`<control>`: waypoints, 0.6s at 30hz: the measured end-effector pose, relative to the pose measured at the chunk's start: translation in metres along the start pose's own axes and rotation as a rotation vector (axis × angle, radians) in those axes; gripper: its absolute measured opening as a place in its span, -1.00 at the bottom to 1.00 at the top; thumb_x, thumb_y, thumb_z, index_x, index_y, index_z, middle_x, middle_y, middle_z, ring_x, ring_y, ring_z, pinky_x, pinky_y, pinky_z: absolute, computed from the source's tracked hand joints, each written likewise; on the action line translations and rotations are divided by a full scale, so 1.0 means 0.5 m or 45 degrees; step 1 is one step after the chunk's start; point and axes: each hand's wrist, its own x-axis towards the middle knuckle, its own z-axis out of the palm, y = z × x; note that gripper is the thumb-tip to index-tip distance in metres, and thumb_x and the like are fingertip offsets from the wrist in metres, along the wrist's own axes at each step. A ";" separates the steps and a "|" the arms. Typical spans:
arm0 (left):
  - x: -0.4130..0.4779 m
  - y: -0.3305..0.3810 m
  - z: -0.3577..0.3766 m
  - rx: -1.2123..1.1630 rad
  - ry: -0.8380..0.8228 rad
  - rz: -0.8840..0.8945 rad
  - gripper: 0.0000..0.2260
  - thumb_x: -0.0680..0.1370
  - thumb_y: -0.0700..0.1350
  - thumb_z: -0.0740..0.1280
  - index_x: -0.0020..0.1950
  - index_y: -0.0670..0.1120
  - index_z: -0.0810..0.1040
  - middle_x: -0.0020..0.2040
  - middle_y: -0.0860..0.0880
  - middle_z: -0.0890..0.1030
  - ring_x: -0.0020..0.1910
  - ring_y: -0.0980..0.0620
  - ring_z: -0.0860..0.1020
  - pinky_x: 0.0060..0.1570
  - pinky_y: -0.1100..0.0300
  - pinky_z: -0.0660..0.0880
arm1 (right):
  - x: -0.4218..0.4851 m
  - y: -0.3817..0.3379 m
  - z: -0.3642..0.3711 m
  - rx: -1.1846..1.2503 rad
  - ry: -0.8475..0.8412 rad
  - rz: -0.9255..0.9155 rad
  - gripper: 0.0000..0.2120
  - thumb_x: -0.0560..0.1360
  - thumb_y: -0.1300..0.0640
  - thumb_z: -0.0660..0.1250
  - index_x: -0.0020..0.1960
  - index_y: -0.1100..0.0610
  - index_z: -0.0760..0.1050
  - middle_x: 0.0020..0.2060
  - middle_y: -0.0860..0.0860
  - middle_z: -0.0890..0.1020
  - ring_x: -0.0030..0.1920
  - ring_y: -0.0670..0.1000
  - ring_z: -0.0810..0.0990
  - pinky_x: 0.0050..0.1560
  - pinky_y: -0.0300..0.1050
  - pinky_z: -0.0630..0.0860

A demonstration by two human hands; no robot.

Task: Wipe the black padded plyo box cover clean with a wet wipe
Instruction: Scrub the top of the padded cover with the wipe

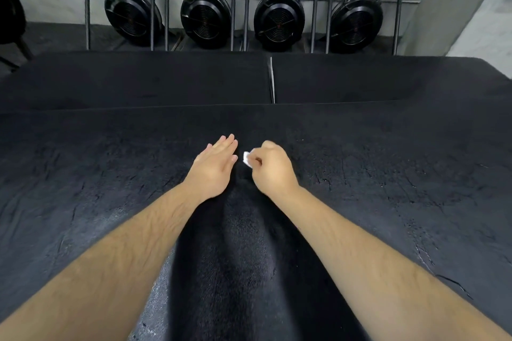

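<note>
On black cover (388, 174), right-hand fingers (256, 160) pinch wipe (246, 159).

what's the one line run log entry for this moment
phase: wiping | right hand: shut on wet wipe | left hand: open, flat on plyo box cover | wipe at cover centre

Both on the plyo box cover (360, 188), near its middle: left hand (214, 165) flat, right hand (273, 167) just beside it, pinching the wet wipe (246, 159). Behind, two more boxes (138, 83) side by side, then apparently four fan machines (279, 19) along the wall.
</note>
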 end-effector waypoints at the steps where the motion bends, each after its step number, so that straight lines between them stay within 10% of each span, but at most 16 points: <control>1: 0.000 0.000 0.000 0.007 0.002 -0.004 -0.56 0.73 -0.06 0.01 0.62 -0.08 0.12 0.63 0.05 0.05 0.61 0.11 -0.06 0.53 0.19 -0.16 | -0.001 0.008 -0.010 -0.023 -0.030 0.002 -0.69 0.61 0.18 0.31 -0.29 0.22 0.57 -0.24 0.03 0.40 -0.24 0.08 0.50 -0.23 0.00 0.51; 6: 0.001 0.002 -0.002 0.018 0.005 -0.003 -0.56 0.73 -0.05 0.00 0.63 -0.08 0.11 0.63 0.05 0.05 0.61 0.11 -0.05 0.54 0.18 -0.15 | 0.074 0.021 -0.043 -0.043 0.096 0.312 -0.70 0.57 0.25 0.31 -0.34 0.19 0.45 -0.16 0.02 0.38 -0.21 0.11 0.52 -0.29 -0.14 0.38; 18: 0.003 0.006 -0.001 0.033 -0.026 -0.015 -0.55 0.74 -0.05 -0.01 0.63 -0.08 0.08 0.64 0.05 0.02 0.61 0.11 -0.07 0.56 0.15 -0.14 | 0.031 -0.006 -0.020 0.052 0.094 0.087 -0.71 0.55 0.31 0.34 -0.35 0.22 0.54 -0.25 0.01 0.39 -0.15 0.10 0.58 -0.10 0.04 0.59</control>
